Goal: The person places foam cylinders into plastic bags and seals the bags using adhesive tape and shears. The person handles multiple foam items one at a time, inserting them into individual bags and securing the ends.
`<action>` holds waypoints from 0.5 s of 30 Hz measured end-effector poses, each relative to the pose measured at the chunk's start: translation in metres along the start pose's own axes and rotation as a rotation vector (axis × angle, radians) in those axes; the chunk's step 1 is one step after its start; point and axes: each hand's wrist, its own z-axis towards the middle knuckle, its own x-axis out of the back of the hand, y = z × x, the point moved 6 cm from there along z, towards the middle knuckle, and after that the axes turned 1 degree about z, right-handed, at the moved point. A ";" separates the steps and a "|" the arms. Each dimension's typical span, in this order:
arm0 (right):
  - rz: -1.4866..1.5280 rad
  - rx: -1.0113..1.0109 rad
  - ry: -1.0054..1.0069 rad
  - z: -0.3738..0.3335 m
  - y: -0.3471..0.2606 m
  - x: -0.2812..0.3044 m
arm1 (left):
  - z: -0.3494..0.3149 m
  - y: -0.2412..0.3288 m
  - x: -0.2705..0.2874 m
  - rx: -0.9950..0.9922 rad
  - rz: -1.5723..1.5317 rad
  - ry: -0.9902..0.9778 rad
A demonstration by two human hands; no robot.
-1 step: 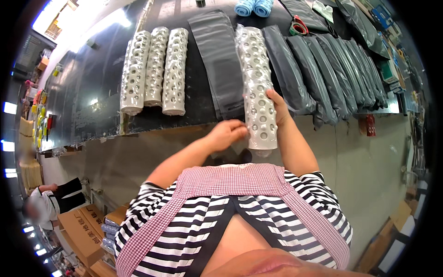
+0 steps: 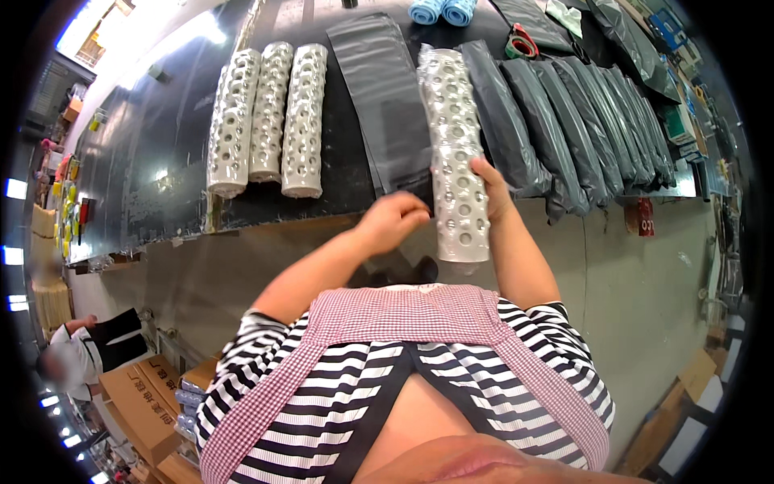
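Note:
A pale, plastic-wrapped roll of holed mat [image 2: 461, 177] slants over the table's near edge, its lower end toward me. My right hand [image 2: 493, 190] grips its right side, thumb on top and the other fingers mostly hidden behind it. My left hand [image 2: 393, 223] is closed with curled fingers, just left of the roll and near the lower end of a flat dark grey plastic bag [image 2: 379, 97]. Whether those fingertips pinch anything is hidden. Three similar wrapped rolls [image 2: 303, 121] lie side by side to the left on the black table [image 2: 153, 145].
Several filled grey bags [image 2: 556, 129] lie in a row on the right. Blue rolls [image 2: 442, 11] and a roll of tape [image 2: 521, 44] sit at the far side. Cardboard boxes [image 2: 137, 411] stand on the floor at lower left, near another person [image 2: 85, 355].
My left hand has lifted slightly away from the roll's side, up the picture. The held roll's lower end has swung a little to the right with my right hand.

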 end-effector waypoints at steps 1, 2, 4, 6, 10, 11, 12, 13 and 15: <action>-0.008 -0.011 0.058 -0.016 -0.005 0.002 | 0.013 -0.002 0.013 -0.138 0.140 0.122; -0.006 -0.029 0.103 -0.032 -0.008 0.007 | 0.026 -0.012 0.023 -0.256 0.309 0.216; -0.015 -0.009 0.152 -0.067 -0.015 0.005 | 0.048 -0.018 0.028 -0.358 0.590 0.185; -0.079 -0.005 0.171 -0.093 -0.017 0.000 | 0.061 -0.024 0.015 -0.289 0.765 0.136; -0.216 0.026 0.252 -0.136 -0.009 -0.010 | 0.069 -0.037 -0.009 -0.302 1.034 0.020; -0.231 0.029 0.250 -0.142 -0.006 -0.015 | 0.071 -0.037 -0.011 -0.309 1.067 0.012; -0.251 0.032 0.252 -0.149 -0.002 -0.016 | 0.072 -0.037 -0.013 -0.316 1.100 0.005; -0.271 0.035 0.252 -0.155 0.001 -0.018 | 0.074 -0.040 -0.013 -0.293 1.093 -0.003; -0.340 0.063 0.263 -0.163 0.005 -0.017 | 0.079 -0.043 -0.011 -0.259 1.078 -0.017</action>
